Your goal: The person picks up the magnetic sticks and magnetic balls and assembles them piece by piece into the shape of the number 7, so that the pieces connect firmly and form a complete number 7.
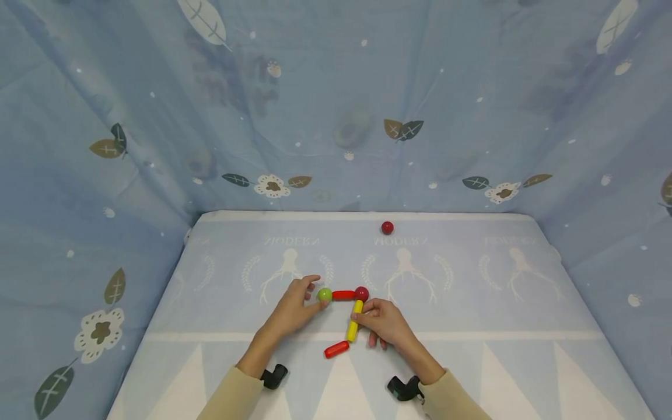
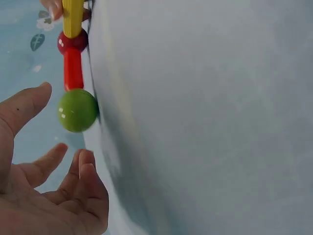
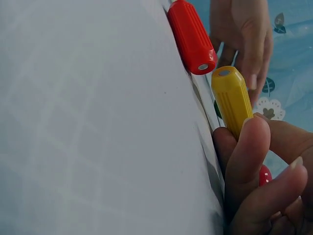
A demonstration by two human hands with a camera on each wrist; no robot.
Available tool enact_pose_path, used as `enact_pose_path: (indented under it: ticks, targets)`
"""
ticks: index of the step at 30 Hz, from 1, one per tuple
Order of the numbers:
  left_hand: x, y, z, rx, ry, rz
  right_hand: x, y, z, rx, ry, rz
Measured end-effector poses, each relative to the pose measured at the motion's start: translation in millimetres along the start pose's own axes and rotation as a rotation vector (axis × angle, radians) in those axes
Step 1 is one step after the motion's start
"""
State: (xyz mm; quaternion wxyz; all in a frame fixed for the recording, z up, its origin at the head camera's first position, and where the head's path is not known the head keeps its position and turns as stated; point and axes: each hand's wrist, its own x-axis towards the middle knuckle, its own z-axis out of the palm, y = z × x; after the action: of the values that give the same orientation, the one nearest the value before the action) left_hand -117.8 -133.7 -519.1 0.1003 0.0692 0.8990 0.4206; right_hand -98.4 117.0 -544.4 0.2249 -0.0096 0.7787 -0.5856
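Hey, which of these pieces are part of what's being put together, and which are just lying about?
Apparently in the job:
green ball, beside the left hand
joined red rod
near red ball
yellow rod, held by the right hand

Lying apart:
loose red rod, close to the yellow rod's free end, perhaps needed later
far red ball, alone at the back

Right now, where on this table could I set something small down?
The table is bare right of the right hand, to its right edge, and left of the left hand, to its left edge. It's crowded between the hands: green ball, red rod, near red ball and yellow rod, with another red rod nearer the person. The far red ball sits alone.
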Motion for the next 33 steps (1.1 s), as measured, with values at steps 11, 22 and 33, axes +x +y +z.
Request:
enact_pose_path:
  ticks: [11,22,33]
  targets:
    - [-43.5,18.4,10.6,0.013,-0.135,0.099,0.7,-0.4,-0.3,0.000,-0.006,-0.003]
    - [-56.8,17.7,28.4,0.035,-0.230,0.116,1.1,0.3,-1.1,0.002,-0.007,-0.017]
    - [-57.4,15.8,35.8,0.105,-0.206,0.121,-0.7,0.0,0.2,-0.006,-0.007,-0.034]
